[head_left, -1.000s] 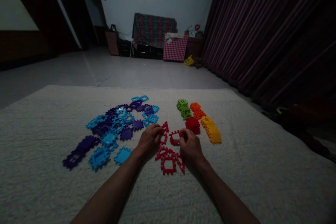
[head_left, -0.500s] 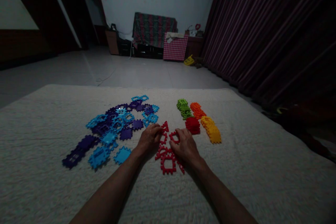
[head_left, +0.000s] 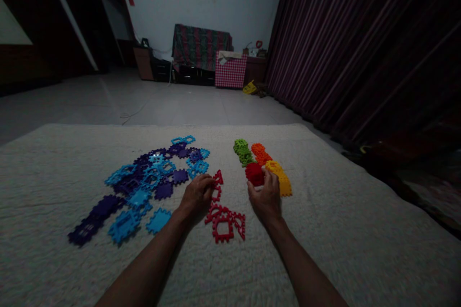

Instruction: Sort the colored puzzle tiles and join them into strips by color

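Loose red puzzle tiles [head_left: 225, 220] lie on the pale rug [head_left: 324, 230] just in front of me. My left hand [head_left: 196, 196] rests curled on the rug, its fingertips pinching a red tile [head_left: 216, 183] at the edge of that group. My right hand [head_left: 266, 196] reaches forward, fingers wrapped around the stack of red tiles [head_left: 254, 172]. That stack stands beside a yellow stack [head_left: 280, 178], with an orange stack [head_left: 260, 152] and a green stack [head_left: 243, 151] behind.
A spread heap of blue and purple tiles [head_left: 144, 182] covers the rug to the left. Dark curtains [head_left: 360, 48] hang on the right. Beyond the rug lie bare floor and distant furniture, including a checked red cloth [head_left: 230, 70].
My right hand moved from the loose red tiles forward and right to the red stack, carrying a red tile there. The view shifted slightly. My left hand stayed put.
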`<state>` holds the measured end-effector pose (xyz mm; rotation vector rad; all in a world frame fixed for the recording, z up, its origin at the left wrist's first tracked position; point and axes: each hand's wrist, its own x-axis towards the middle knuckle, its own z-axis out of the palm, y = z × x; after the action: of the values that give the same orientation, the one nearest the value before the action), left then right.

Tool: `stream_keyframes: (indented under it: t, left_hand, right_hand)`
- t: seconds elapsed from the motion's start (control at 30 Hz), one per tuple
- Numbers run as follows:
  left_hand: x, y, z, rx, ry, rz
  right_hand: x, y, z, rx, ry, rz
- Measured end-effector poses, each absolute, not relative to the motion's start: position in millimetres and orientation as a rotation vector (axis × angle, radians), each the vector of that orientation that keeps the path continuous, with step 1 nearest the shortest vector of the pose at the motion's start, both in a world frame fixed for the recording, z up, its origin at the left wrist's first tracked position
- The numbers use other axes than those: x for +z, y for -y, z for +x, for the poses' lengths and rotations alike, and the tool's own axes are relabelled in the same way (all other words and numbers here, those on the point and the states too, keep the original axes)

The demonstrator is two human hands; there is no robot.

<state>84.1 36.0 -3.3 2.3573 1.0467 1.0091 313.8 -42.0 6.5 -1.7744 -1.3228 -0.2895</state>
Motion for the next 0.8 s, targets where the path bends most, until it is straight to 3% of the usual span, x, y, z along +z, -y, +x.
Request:
stream_keyframes:
  t: [0.53, 0.8]
  left_hand:
    - [-2.7, -36.1, 83.2, 0.998, -1.042, 2.365]
    - [-6.0, -40.2, 83.4, 1.083, -1.039, 2.311]
  right_hand:
    - [-3.3, 36.9, 317.9, -0.325, 1.335, -1.797]
    - [6.7, 48.1, 298.6, -0.217, 1.480, -1.560]
